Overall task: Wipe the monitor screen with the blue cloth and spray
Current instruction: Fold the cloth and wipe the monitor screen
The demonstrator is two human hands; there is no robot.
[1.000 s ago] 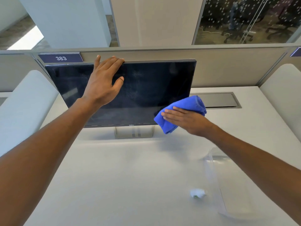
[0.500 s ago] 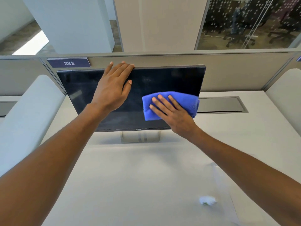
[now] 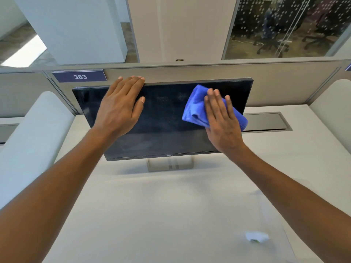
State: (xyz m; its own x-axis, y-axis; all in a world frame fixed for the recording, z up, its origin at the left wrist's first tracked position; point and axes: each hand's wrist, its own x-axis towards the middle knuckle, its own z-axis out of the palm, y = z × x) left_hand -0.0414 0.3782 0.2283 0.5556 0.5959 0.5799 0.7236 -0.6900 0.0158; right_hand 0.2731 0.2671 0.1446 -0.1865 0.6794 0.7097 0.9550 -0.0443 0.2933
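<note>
A dark monitor (image 3: 163,128) stands on its stand at the back of the white desk (image 3: 161,215); its screen shows faint smears. My left hand (image 3: 118,109) lies flat on the screen's upper left, fingertips reaching over the top edge. My right hand (image 3: 221,120) presses the bunched blue cloth (image 3: 196,107) against the screen's upper right with straight fingers. A blurred clear spray bottle with a white top (image 3: 256,237) lies on the desk at the lower right, partly behind my right forearm.
A beige partition (image 3: 209,73) with a "383" label (image 3: 79,76) runs behind the monitor. A grey cable hatch (image 3: 266,122) sits in the desk to the right. Rounded white side panels (image 3: 34,133) flank the desk.
My right hand has carried the cloth from the screen's lower right corner across and up to the upper right. My left hand has stayed on the top edge.
</note>
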